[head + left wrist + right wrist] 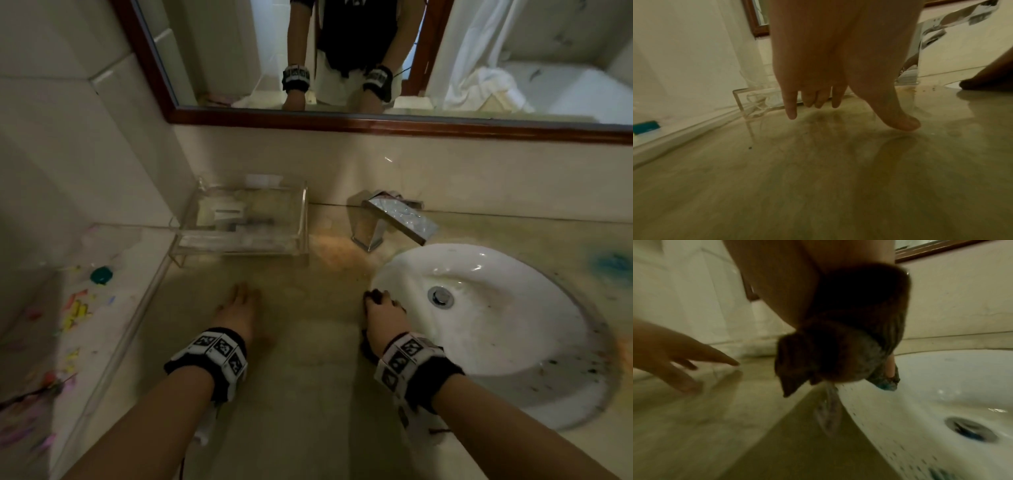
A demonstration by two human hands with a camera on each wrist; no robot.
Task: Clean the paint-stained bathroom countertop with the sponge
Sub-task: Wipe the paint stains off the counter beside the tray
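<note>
So the right hand (pixel 382 313) has the sponge (pixel 869 363) balled up in its fingers, squeezed right over the near-left rim of the sink (pixel 513 329). In the right wrist view you can see dirty water streaming out of it, landing about where the rim meets the counter (pixel 308 377). The sponge is dark and has teal paint on the corner that pokes out toward the basin. It's scrunched, so I can't really call a long axis on it.

The left hand (pixel 239 308) holds nothing: fingers loose and pointing down, with the thumb (pixel 902 123) resting on the counter, the other fingertips hard to judge, off to the left of the sponge hand.

My guess is this is a wring-out between wipes, and the next bit depends on where the paint sits from the sponge hand:
- orange smear (pixel 329 250): just ahead of it and a bit left, next to the faucet (pixel 390 222)
- teal patch (pixel 613 263): far right, across the whole basin, so a long reach

The right hand is the nearer one to both, and it's got the sponge anyway.

Counts: one sponge, one sink, one faucet, one clear acrylic tray (pixel 239 222) ahead of the left hand, two paint patches I can make out on the counter. There's also a white ledge (pixel 113 308) further left with a teal blob and lots of small coloured flecks, too many and too blurry to count.
</note>
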